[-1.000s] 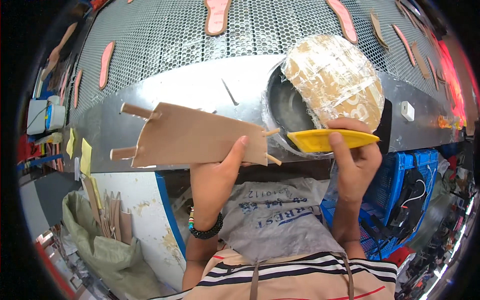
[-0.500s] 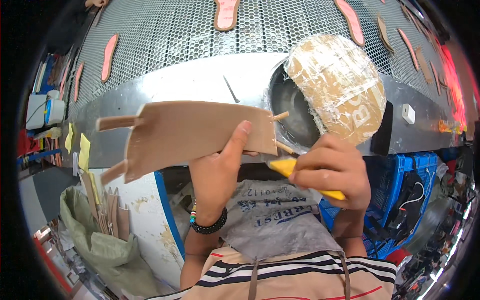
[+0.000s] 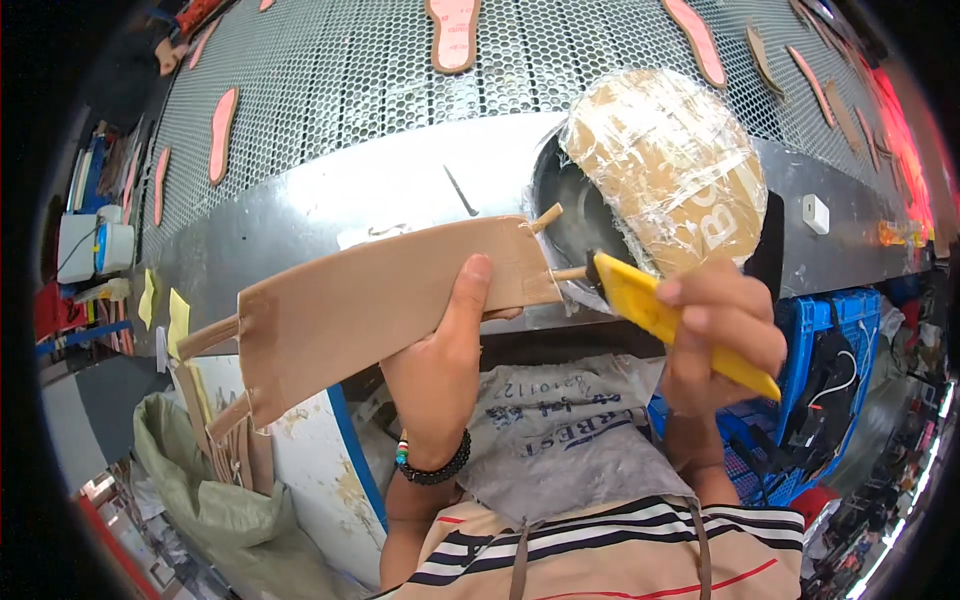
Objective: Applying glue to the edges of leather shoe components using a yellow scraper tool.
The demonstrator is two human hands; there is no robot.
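My left hand (image 3: 440,375) grips a tan leather-like strap panel (image 3: 350,325) near its right end, thumb on top and fingers underneath. Narrow tabs stick out at both ends of the panel, two on each side. In my right hand (image 3: 725,325) is a flat yellow-handled brush (image 3: 640,302), pinched by the handle. Its dark tip is at the lower right tab (image 3: 570,273) and seems to touch it. Just beyond the brush stands a dark metal bowl (image 3: 580,205), partly covered by a plastic-wrapped cardboard piece (image 3: 670,160).
Pink-topped insoles (image 3: 453,35) lie on a mesh conveyor (image 3: 340,80) beyond the metal ledge. A thin dark tool (image 3: 460,190) and a white plug adapter (image 3: 815,214) rest on the ledge. A green sack (image 3: 200,470) stands at left, a blue crate (image 3: 840,340) at right. Another person's hand (image 3: 168,55) shows far left.
My right hand has moved right and the brush is turned, its tip now higher, at the lower right tab. The panel's left end has dipped toward me.
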